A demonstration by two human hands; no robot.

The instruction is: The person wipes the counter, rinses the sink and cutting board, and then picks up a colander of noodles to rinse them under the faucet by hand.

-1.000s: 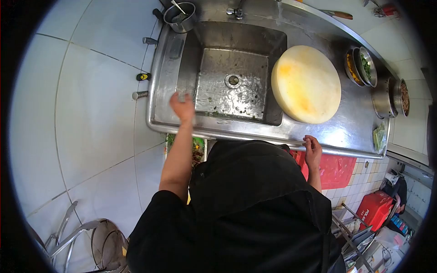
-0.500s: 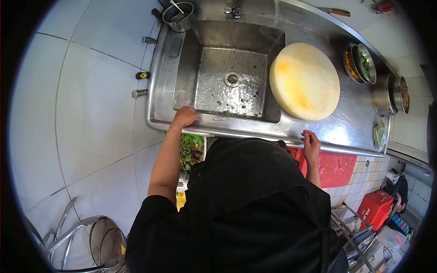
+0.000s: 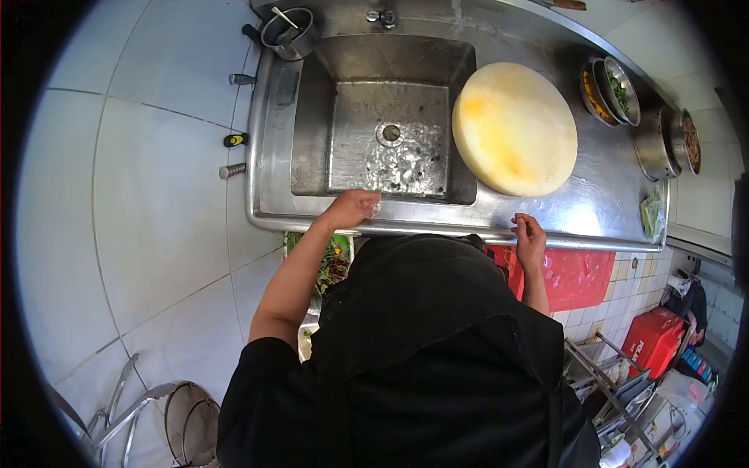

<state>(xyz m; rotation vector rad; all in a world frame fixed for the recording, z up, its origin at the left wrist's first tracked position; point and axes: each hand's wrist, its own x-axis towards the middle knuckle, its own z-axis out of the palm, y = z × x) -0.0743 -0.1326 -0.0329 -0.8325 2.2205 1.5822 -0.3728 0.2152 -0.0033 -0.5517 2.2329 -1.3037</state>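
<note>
My left hand (image 3: 351, 209) is at the front rim of the steel sink (image 3: 312, 132). Its fingers are curled together, with a small pale, wet-looking bit at the fingertips that I cannot make out. Green scraps and water lie on the sink floor near the drain (image 3: 390, 134). My right hand (image 3: 530, 236) is over the counter's front edge, its fingers loosely bent and slightly apart, with nothing visible in them. Beyond it a thick round chopping board (image 3: 515, 129) leans over the sink's right side, apart from both hands.
Bowls (image 3: 620, 90) with chopped greens and orange pieces stand at the right, beside metal pots (image 3: 655, 144) and a bag of greens (image 3: 652, 214). A steel pot (image 3: 289, 39) sits at the back left. Knife handles (image 3: 234, 140) stick out past the left rim. Below are a crate of leaves (image 3: 334, 261) and a red lid (image 3: 573, 277).
My left hand has moved right along the sink's front rim, and its fingers have curled in. My right hand has stayed near the counter edge. The view has shifted slightly.
</note>
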